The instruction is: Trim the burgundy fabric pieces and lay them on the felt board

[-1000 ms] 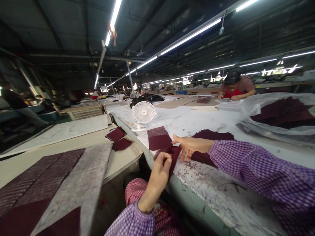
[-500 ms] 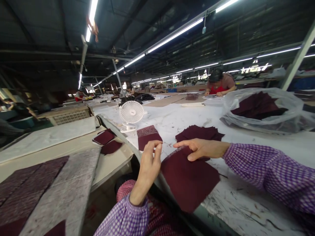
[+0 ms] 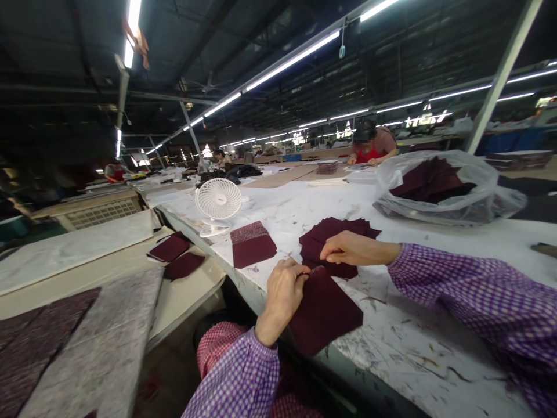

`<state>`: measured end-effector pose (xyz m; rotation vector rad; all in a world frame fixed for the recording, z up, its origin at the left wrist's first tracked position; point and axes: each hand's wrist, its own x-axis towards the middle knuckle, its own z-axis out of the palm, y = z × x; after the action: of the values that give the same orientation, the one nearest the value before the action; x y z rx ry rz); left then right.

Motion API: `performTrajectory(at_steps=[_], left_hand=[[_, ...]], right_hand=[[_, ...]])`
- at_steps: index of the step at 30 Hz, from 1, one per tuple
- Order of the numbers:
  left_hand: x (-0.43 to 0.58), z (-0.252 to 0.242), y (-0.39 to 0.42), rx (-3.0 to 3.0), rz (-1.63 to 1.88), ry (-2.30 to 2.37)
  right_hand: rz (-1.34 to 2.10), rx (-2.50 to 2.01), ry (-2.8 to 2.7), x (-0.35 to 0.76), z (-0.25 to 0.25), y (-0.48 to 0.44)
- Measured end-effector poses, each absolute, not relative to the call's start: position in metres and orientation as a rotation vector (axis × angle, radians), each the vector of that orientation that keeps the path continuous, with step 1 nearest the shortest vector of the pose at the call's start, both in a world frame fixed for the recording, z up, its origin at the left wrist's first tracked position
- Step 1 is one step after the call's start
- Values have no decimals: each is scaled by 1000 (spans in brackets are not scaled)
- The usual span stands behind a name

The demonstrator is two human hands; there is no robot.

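Note:
A flat maroon fabric piece (image 3: pixel 326 310) lies at the near edge of the white table (image 3: pixel 413 342), hanging a little over it. My left hand (image 3: pixel 282 290) is closed, pinching the piece's upper left corner. My right hand (image 3: pixel 348 248) is curled with fingertips pinching the top edge of the same piece, just in front of a loose pile of maroon pieces (image 3: pixel 333 235). A neat maroon stack (image 3: pixel 252 247) with a speckled top sits to the left of the pile.
A small white fan (image 3: pixel 217 203) stands behind the stack. A clear plastic bag of maroon pieces (image 3: pixel 439 186) lies at the right. A lower side table (image 3: pixel 108 273) at left bears more maroon pieces (image 3: pixel 176 255). Another person (image 3: pixel 374 145) works at the far end.
The maroon piece has been laid flatter and closer to me. My left hand came down from open above it to pinching its corner; my right hand curled onto its top edge.

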<state>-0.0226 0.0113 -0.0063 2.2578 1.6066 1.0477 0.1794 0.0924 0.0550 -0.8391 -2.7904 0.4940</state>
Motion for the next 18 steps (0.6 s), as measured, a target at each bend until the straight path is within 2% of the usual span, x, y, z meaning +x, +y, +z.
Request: performTrajectory(at_steps=[11,18], left_hand=[[-23,-6,11,2279,1047,1608],[-29,-9,11,2460,962,1526]], right_hand=[[131,-728,-2886,167,42,84],[-497,-474,-2927,171,28,76]])
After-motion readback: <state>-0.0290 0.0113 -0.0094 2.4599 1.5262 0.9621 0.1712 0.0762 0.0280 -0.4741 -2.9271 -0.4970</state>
